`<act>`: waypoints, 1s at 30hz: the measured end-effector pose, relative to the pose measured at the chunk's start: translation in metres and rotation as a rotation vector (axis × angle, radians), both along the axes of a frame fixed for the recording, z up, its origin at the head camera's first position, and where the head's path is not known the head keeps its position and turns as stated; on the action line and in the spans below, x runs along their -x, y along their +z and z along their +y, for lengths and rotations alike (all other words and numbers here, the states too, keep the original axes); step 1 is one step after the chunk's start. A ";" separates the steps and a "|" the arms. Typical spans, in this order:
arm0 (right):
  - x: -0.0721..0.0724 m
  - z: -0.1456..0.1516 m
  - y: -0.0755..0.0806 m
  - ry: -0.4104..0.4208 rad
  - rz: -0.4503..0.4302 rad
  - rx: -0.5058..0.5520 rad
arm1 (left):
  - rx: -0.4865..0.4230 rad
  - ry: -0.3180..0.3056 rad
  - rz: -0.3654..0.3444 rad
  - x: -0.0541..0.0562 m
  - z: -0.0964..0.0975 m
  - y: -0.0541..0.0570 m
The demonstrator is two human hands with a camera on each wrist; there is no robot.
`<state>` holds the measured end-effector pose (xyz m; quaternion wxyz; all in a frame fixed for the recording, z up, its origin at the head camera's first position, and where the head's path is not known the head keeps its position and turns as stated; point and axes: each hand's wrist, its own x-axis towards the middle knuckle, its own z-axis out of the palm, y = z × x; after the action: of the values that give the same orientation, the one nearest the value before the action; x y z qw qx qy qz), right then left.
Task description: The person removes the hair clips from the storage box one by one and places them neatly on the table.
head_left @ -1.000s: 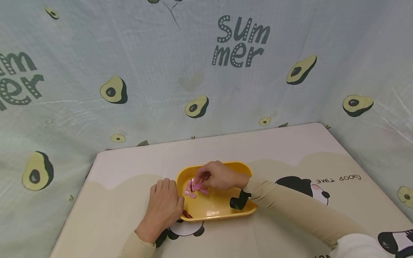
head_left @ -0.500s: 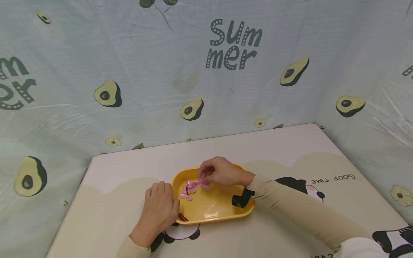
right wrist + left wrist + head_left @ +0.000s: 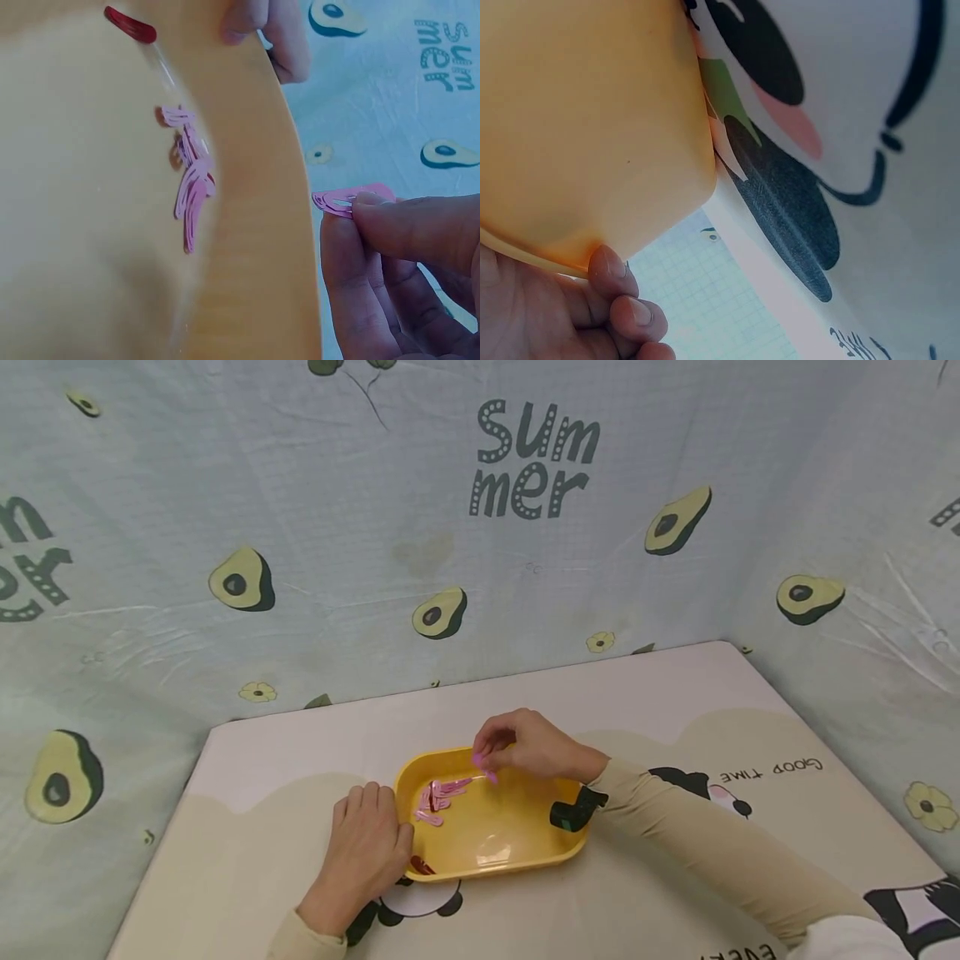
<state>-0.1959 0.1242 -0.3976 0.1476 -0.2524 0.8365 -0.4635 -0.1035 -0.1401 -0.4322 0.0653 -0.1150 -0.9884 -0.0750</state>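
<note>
A yellow tray (image 3: 495,827) lies on the table with its left end under my left hand (image 3: 363,843). That hand grips the rim, thumb inside and fingers outside, as the right wrist view shows. My right hand (image 3: 534,745) is raised over the back of the tray. Between thumb and index finger it pinches a pink snap hair clip (image 3: 367,190). More pink hair clips (image 3: 195,180) lie in a loose heap near the tray's left end, with a dark red one (image 3: 432,798) among them. A red hair clip (image 3: 131,25) lies apart in the front left corner.
The table (image 3: 630,893) wears a cloth printed with pandas and lettering. Behind it and at both sides hangs a pale curtain (image 3: 330,577) with avocado prints. The black wrist camera (image 3: 577,810) on the right arm hangs over the tray's right end.
My right hand has lifted from the heap and moved right and back with a pink hair clip in its fingers. The heap is now uncovered. My left hand stays on the tray's rim.
</note>
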 end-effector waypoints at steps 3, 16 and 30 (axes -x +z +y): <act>0.001 0.005 0.001 -0.001 0.009 0.015 | 0.003 0.000 0.007 0.000 0.001 0.000; 0.005 0.027 0.000 -0.073 -0.002 0.089 | 0.022 0.003 0.016 -0.002 0.001 -0.004; 0.008 0.059 0.000 -0.163 -0.009 0.126 | 0.031 0.007 -0.016 -0.001 0.003 -0.003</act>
<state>-0.2038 0.1834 -0.3975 0.0972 -0.1902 0.8227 -0.5268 -0.1025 -0.1371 -0.4353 0.0557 -0.1118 -0.9903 -0.0603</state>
